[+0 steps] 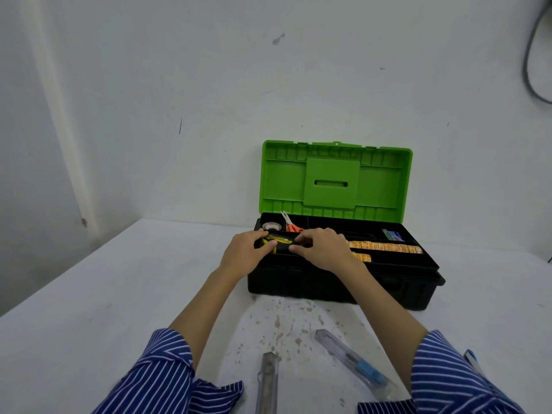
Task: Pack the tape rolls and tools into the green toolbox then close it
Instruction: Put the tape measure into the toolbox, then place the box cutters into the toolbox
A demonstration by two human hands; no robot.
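The toolbox stands open on the table, its green lid (334,177) upright against the wall and its black base (343,288) below. Both hands are over the tray's front left compartment, holding a black and yellow tool (279,242). My left hand (246,253) grips its left end, and my right hand (321,248) pinches its right end. A tape roll (271,226) and orange-handled scissors (291,224) lie in the back left compartment. Orange patterned strips (385,247) fill the front right compartment.
Two clear-cased tools lie on the table near me: one with a blue part (355,363) at right, a greyish one (268,380) at centre. A small blue and green packet (392,235) sits in the tray's back right. The tabletop (119,294) is stained before the box.
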